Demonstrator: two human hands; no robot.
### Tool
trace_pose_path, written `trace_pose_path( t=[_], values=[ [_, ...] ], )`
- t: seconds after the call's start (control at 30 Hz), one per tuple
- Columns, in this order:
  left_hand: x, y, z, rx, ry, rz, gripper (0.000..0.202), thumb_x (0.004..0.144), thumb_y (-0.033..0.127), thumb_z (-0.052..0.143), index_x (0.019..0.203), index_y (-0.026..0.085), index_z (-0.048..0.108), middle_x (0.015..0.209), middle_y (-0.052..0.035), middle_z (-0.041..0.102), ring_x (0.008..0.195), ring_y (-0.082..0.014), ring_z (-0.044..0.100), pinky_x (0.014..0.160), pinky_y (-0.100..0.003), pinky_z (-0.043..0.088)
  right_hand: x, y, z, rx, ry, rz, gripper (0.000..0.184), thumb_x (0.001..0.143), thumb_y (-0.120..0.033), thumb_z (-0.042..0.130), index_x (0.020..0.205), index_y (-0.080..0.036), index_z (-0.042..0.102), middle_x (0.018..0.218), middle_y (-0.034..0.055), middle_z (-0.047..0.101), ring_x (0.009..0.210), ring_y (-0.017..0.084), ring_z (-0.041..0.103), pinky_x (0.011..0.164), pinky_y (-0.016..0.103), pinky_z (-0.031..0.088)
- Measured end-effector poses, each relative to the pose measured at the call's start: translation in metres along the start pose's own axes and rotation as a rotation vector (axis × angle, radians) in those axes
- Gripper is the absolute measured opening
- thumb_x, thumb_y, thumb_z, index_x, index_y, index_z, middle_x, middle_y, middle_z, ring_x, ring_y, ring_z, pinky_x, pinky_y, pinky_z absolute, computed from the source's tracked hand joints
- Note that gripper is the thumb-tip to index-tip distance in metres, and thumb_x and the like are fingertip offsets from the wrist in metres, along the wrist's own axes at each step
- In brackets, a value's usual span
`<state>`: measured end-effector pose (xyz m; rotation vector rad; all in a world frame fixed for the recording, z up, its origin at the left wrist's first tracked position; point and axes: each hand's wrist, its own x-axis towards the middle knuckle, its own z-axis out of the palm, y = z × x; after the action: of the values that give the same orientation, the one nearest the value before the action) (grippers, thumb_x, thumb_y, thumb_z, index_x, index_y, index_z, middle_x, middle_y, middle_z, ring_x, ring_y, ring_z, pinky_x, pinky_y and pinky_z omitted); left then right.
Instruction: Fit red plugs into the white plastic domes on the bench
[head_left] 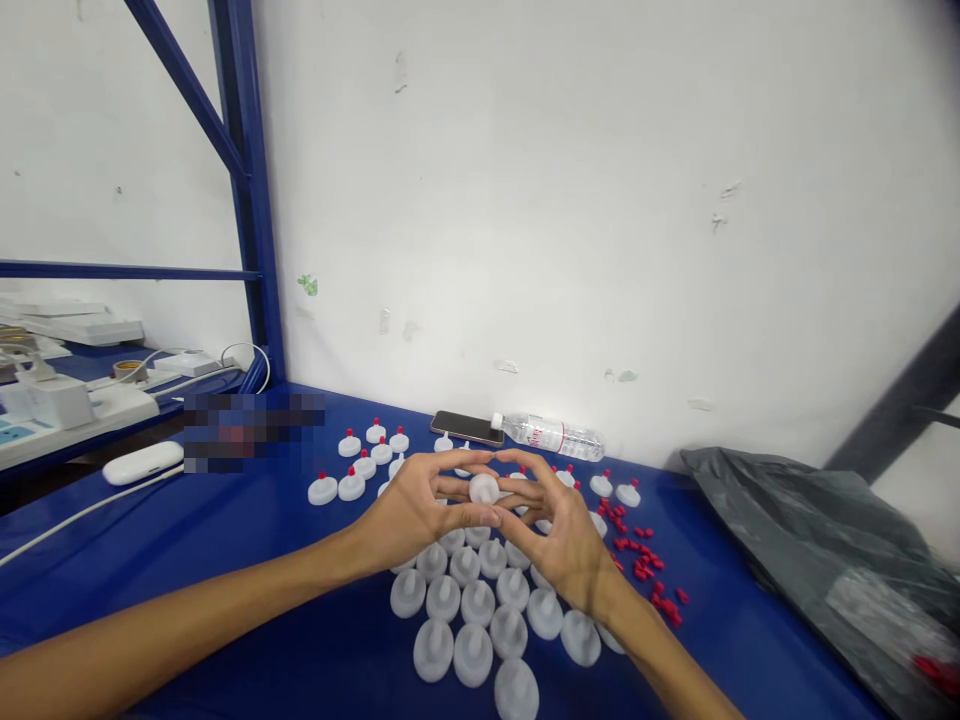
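Note:
In front of me, a white plastic nozzle cap (484,489) is held up between both hands, over the others on the blue table. My left hand (420,505) curls its thumb and fingers around the cap from the left. From the right, my right hand (559,530) closes on it too, and the fingertips of both hands meet around it. Whether a red tip is on this cap I cannot tell. Below the hands stand several white nozzle caps (478,604) without red tips. Small loose red tips (645,568) lie to the right of my right hand.
White caps with red tips (351,485) stand at the back left, and more (628,492) at the back right. A phone (466,428) and a clear bottle (551,435) lie by the wall. A dark plastic bag (817,540) is at right; a white device (142,463) with cable at left.

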<state>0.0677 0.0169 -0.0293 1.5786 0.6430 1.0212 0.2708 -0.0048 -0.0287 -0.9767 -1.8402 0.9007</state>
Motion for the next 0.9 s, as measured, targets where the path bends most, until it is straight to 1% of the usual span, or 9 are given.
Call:
trace_pose_path(
  t=[0.17,0.3,0.47,0.57,0.63,0.7,0.8,0.83,0.9],
  values=[
    [-0.003,0.001,0.001,-0.015,0.008,-0.020,0.060,0.076,0.029,0.089,0.129,0.018,0.065,0.105,-0.0099,0.080,0.105,-0.0322,0.076,0.087,-0.042,0.065,-0.001,-0.003,0.000,0.132,0.046,0.034,0.036,0.082,-0.033,0.077,0.100,-0.027,0.047,0.091,-0.0001,0.078,0.082,0.022,0.077,0.071,0.030,0.059],
    [-0.003,0.000,0.000,-0.020,-0.002,-0.002,0.055,0.077,0.032,0.088,0.125,0.016,0.068,0.114,-0.0120,0.077,0.106,-0.0325,0.075,0.087,-0.041,0.064,-0.001,-0.001,0.002,0.143,0.067,0.030,0.036,0.077,-0.028,0.079,0.084,-0.025,0.044,0.079,-0.0027,0.074,0.079,0.021,0.076,0.070,0.028,0.057],
    [-0.004,-0.004,0.000,-0.007,-0.001,0.058,0.044,0.079,0.034,0.087,0.116,0.015,0.073,0.120,-0.0124,0.073,0.103,-0.0316,0.075,0.085,-0.039,0.064,0.000,0.004,0.005,0.081,0.117,-0.010,0.043,0.078,-0.030,0.077,0.066,-0.024,0.036,0.065,-0.0058,0.060,0.065,0.014,0.066,0.059,0.023,0.050],
    [-0.003,-0.003,0.001,0.006,-0.021,0.050,0.045,0.082,0.036,0.084,0.119,0.016,0.069,0.112,-0.0119,0.076,0.101,-0.0314,0.075,0.086,-0.040,0.063,0.000,0.002,0.002,0.013,0.097,-0.022,0.031,0.082,-0.032,0.073,0.071,-0.023,0.046,0.065,-0.0054,0.062,0.062,0.013,0.065,0.058,0.022,0.049],
    [-0.003,-0.002,0.002,0.070,-0.007,0.045,0.046,0.085,0.041,0.080,0.123,0.018,0.066,0.116,-0.0120,0.075,0.102,-0.0311,0.075,0.086,-0.041,0.063,0.000,-0.001,0.000,0.001,0.071,-0.007,0.019,0.085,-0.036,0.071,0.088,-0.024,0.056,0.075,-0.0036,0.069,0.064,0.014,0.069,0.058,0.022,0.050],
    [-0.002,-0.001,0.001,0.173,0.026,0.056,0.044,0.091,0.046,0.072,0.125,0.020,0.064,0.125,-0.0117,0.071,0.103,-0.0302,0.074,0.086,-0.040,0.062,0.000,-0.004,-0.002,-0.027,0.045,0.010,0.023,0.091,-0.041,0.065,0.107,-0.026,0.059,0.089,-0.0005,0.075,0.069,0.016,0.073,0.058,0.023,0.052],
    [-0.003,0.000,-0.002,0.285,0.036,0.093,0.041,0.098,0.050,0.060,0.130,0.024,0.061,0.133,-0.0105,0.067,0.111,-0.0289,0.071,0.092,-0.039,0.060,0.001,-0.002,-0.005,-0.174,0.006,-0.035,0.027,0.100,-0.047,0.050,0.115,-0.028,0.063,0.104,0.0008,0.076,0.070,0.015,0.074,0.060,0.023,0.052],
    [-0.003,0.001,-0.004,0.303,0.016,0.110,0.042,0.099,0.050,0.059,0.132,0.024,0.060,0.136,-0.0105,0.065,0.114,-0.0289,0.070,0.094,-0.040,0.059,0.001,0.000,-0.006,-0.229,0.001,-0.054,0.029,0.102,-0.047,0.046,0.114,-0.029,0.065,0.104,-0.0001,0.076,0.068,0.013,0.074,0.061,0.023,0.052],
    [-0.004,0.003,-0.007,0.336,-0.040,0.136,0.045,0.101,0.049,0.054,0.138,0.025,0.055,0.137,-0.0108,0.065,0.118,-0.0287,0.067,0.100,-0.042,0.055,0.002,0.004,-0.007,-0.331,0.008,-0.079,0.030,0.104,-0.046,0.043,0.110,-0.029,0.067,0.093,-0.0027,0.076,0.063,0.012,0.072,0.065,0.024,0.051]
  ],
)
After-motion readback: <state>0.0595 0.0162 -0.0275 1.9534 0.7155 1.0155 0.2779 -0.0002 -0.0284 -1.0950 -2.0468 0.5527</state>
